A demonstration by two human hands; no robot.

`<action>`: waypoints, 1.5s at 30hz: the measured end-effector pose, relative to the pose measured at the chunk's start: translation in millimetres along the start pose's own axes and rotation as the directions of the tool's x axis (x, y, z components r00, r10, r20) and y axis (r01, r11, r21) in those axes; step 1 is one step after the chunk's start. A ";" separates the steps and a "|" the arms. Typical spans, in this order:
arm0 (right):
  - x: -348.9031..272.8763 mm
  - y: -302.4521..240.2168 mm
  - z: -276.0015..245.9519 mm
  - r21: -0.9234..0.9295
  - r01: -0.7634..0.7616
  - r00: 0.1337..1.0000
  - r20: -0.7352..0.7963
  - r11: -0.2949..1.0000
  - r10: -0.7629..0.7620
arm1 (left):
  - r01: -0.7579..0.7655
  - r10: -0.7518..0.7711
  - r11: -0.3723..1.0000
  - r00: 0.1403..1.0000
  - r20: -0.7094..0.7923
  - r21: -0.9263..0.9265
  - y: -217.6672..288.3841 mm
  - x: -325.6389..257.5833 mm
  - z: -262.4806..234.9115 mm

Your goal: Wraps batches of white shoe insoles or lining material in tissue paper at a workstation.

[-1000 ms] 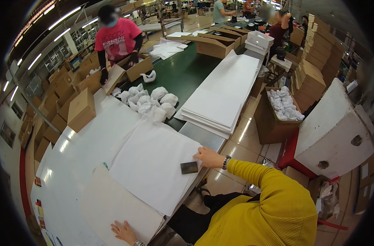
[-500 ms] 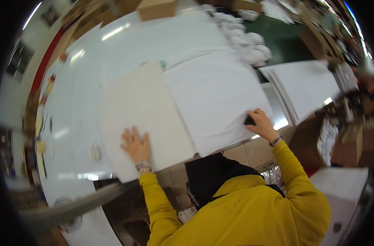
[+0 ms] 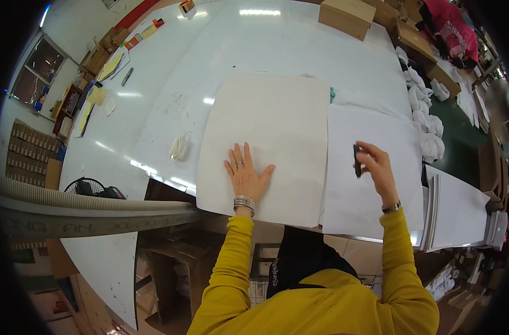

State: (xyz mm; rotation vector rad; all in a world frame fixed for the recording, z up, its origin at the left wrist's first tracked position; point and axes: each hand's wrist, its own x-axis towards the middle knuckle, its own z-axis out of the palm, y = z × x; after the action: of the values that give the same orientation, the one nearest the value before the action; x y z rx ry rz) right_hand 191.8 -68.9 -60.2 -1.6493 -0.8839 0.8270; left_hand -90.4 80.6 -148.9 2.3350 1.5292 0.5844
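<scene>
I see left hand (image 3: pixel 247 182) splayed on matte cream paper (image 3: pixel 274 120) near the worktop's (image 3: pixel 162 106) front edge. Right hand (image 3: pixel 377 167) pinches thin dark block (image 3: pixel 357 161).

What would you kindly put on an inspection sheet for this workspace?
Surface: white table, glossy, with small marks.
Job's things: cream sheet beside white sheet; dark block over the white sheet.
Clutter: pale bundle; yellow paper farther left.
Hands: left hand spread flat on cream sheet; right hand grips dark block.
Cables: no certain cable; ribbed hose at left.
Surroundings: cardboard box at far side; co-worker in pink at upper right.
</scene>
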 end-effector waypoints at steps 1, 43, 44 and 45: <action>19.1 1.4 4.2 -0.024 0.003 0.999 -0.036 1.000 -0.004 | -0.001 0.001 1.000 1.000 0.014 0.001 4.1 0.6 -2.4; -67.2 88.4 88.5 0.504 -0.061 0.992 0.128 0.862 -0.005 | -0.385 0.517 0.679 0.855 0.035 -0.625 80.2 -41.0 -0.7; -72.0 85.2 79.2 0.512 -0.053 0.994 0.113 0.857 -0.006 | -0.394 0.531 0.675 0.846 0.041 -0.624 76.3 -43.4 -3.0; -77.7 63.6 61.1 0.236 -0.077 0.975 0.221 0.969 0.024 | -0.402 0.525 0.789 0.834 0.168 -0.465 76.9 -45.9 -7.5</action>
State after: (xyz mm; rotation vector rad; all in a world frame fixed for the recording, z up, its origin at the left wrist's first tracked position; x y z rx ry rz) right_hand 110.7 -119.8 -128.3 -1.3894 -0.8539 1.1220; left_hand -48.7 8.2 -115.8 2.3193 0.6037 0.5711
